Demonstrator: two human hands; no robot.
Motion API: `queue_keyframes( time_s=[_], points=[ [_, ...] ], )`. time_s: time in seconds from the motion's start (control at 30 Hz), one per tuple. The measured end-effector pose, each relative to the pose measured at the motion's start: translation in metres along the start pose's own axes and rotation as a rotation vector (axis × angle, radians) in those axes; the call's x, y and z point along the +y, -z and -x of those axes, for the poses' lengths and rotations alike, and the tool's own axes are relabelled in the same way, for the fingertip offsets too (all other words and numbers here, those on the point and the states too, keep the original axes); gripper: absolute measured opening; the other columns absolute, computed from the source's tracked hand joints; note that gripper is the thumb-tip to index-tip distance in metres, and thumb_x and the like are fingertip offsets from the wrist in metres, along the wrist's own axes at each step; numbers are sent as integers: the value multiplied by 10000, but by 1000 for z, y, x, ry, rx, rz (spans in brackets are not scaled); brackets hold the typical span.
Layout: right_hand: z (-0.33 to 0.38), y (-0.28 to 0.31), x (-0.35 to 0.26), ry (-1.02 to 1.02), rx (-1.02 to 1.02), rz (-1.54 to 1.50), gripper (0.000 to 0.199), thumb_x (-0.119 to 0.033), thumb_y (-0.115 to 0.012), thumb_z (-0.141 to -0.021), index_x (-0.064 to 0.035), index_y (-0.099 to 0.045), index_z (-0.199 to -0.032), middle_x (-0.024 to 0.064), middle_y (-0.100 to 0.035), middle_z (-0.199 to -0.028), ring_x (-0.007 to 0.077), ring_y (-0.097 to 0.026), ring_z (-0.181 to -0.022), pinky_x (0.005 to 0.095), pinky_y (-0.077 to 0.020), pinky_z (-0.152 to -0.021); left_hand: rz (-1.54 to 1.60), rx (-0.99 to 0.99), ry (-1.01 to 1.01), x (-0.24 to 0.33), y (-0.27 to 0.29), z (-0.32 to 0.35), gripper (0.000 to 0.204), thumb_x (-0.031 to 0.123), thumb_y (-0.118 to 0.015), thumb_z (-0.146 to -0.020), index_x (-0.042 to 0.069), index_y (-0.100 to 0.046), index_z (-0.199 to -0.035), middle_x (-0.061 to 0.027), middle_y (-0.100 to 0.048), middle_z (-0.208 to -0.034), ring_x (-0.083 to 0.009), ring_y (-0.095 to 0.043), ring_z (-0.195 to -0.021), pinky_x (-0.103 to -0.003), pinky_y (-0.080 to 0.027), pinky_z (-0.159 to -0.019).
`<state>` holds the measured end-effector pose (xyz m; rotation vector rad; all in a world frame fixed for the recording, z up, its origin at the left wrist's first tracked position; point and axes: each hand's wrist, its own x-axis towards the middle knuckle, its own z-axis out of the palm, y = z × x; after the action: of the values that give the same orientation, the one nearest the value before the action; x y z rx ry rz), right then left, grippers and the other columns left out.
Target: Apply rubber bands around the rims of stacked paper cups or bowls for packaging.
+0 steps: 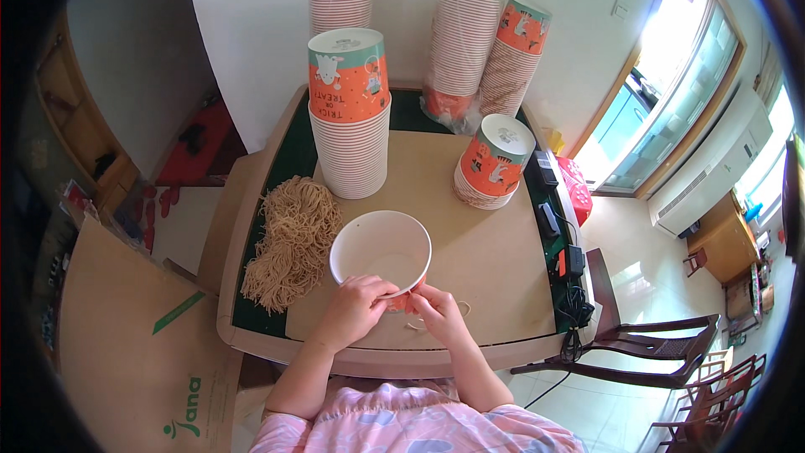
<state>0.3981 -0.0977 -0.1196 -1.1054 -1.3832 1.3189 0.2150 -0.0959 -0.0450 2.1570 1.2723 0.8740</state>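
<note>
An open white paper bucket with an orange outside tilts at the near middle of the table. The fingers of my left hand are closed on its near rim. My right hand pinches at the bucket's outer side, just below the rim. A pale string shows beside the right hand and loops onto the table; where it meets the fingertips is partly hidden. To the left of the bucket lies a big bundle of beige strings.
Behind the bucket stands a tall stack of upturned buckets. A shorter stack is at the right. More stacks, some bagged in plastic, line the wall. Black adapters and cables run along the right edge. A cardboard box stands left.
</note>
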Motion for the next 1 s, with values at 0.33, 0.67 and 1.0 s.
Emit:
queue_keyframes(
  time_s=[0.33, 0.67, 1.0],
  points=[
    [2, 3, -26, -110, -74, 14, 205, -112, -448, -969, 21, -599, -927, -4, -547, -739, 71, -480, -698, 215, -400, -629, -7, -10, -19, -5, -9, 1, 155, 44, -659, -753, 64, -661, -907, -95, -649, -868, -286, -617, -829, -365, -500, -729],
    [0, 18, -15, -136, -90, 169, 173, -111, -461, -965, -1, -595, -977, 52, -592, -757, 103, -541, -677, 265, -466, -637, 189, -163, 189, -8, -24, -18, 161, 138, -570, -868, 60, -616, -1001, -151, -655, -792, -330, -638, -762, -435, -496, -696],
    [-16, 32, -15, -145, -176, 177, 175, -110, -479, -954, 9, -589, -889, 3, -530, -703, 88, -486, -647, 239, -419, -596, 68, -185, 9, -25, -40, -36, 212, 103, -555, -839, 72, -624, -1037, -173, -656, -837, -333, -643, -784, -434, -503, -705]
  ],
)
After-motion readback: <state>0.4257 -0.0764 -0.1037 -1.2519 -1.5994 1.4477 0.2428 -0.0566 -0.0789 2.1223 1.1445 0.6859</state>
